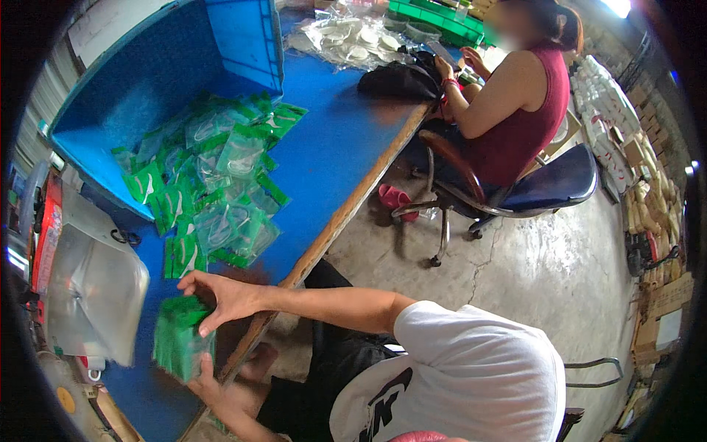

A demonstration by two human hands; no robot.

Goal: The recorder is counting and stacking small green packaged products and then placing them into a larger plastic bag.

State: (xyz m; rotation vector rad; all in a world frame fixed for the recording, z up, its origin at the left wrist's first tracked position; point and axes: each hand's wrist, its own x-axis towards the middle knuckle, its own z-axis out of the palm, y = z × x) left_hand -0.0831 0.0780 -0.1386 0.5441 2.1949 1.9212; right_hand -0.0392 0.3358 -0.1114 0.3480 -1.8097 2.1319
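Note:
A stack of green-and-clear plastic packets (177,335) sits at the near end of the blue table, slightly blurred. My right hand (224,298) reaches over its far edge, thumb and fingers curved round the packets. At the near lower corner, my left hand (210,389) grips the same stack, its fingers partly hidden. Just beyond lies a loose heap of similar packets (228,166), spilling from a blue bin (110,110) tipped on its side. Some packets show a white curved shape on the green part.
A translucent plastic container (96,295) stands left of the stack. The blue table (317,140) has a worn wooden edge. Farther along are a black bag (398,79), clear bags of white round pieces (353,37) and a green crate (442,22). A person in maroon (534,110) sits on an office chair (552,184).

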